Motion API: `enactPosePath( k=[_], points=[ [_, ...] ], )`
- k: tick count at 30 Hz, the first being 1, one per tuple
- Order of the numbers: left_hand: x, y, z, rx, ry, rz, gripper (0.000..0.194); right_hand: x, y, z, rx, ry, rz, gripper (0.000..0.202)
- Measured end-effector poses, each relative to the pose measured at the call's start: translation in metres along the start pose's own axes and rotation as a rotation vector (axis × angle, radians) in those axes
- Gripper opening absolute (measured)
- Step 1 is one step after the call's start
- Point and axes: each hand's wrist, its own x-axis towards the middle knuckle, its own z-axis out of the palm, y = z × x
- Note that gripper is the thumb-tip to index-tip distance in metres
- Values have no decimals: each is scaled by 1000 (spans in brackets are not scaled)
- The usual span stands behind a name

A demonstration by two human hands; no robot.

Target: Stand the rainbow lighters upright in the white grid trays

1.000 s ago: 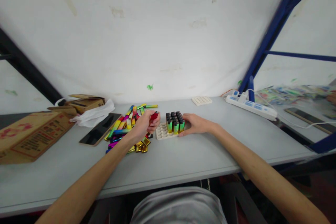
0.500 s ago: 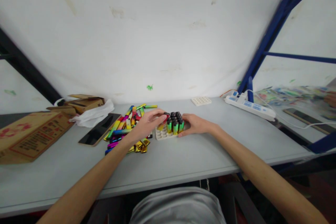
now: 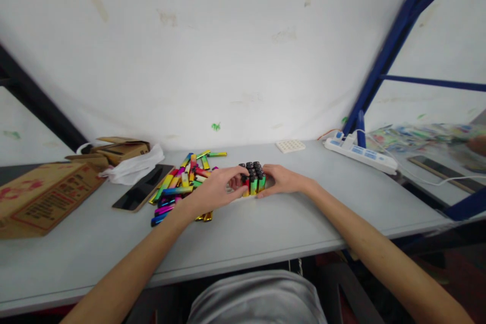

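Note:
Upright lighters (image 3: 252, 177) with black tops and green-yellow bodies stand packed in a white holed tray (image 3: 243, 198), mostly hidden behind my hands. My left hand (image 3: 224, 186) is at the tray's left side, its thumb and fingers closed on a red-and-yellow lighter (image 3: 246, 187) beside the green ones. Around the right side of the group curves my right hand (image 3: 281, 180), its thumb at the near corner and its fingers behind, steadying the tray. Loose shiny lighters (image 3: 177, 190) in many colours lie in a pile left of the tray, partly covered by my left forearm.
Left of the pile lie a dark phone (image 3: 143, 190), a white plastic bag (image 3: 132, 167) and cardboard boxes (image 3: 56, 195). A second white holed tray (image 3: 290, 146) lies near the wall. To the right are a power strip (image 3: 360, 154), a blue frame post (image 3: 387, 55) and another person's blurred hand (image 3: 479, 145).
My left hand has moved slightly right and nearer, bringing the red-and-yellow lighter upright at the front of the group. My right hand has stayed in place.

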Motion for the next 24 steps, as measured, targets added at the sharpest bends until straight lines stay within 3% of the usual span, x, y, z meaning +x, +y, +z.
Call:
enactPosePath(
  k=[3, 6, 10, 13, 16, 19, 24],
  points=[
    [0, 2, 0, -18, -25, -32, 28, 0, -1, -1, 5, 0, 7, 59],
    [0, -4, -5, -6, 39, -103, 29, 0, -4, -1, 16, -1, 30, 58],
    [3, -40, -21, 231, 157, -219, 29, 0, -5, -1, 41, 4, 21, 57],
    [15, -77, -30, 476, 79, -299, 34, 1, -4, -1, 12, 3, 34, 57],
    [36, -103, -30, 622, -137, -434, 40, 1, -4, -2, -51, -13, 50, 58],
    [59, -113, -21, 662, -267, -523, 37, 1, -3, -2, -58, -9, 35, 57],
    [74, -118, -7, 654, -261, -530, 28, 1, -2, -1, -26, -2, 33, 58]
  ],
)
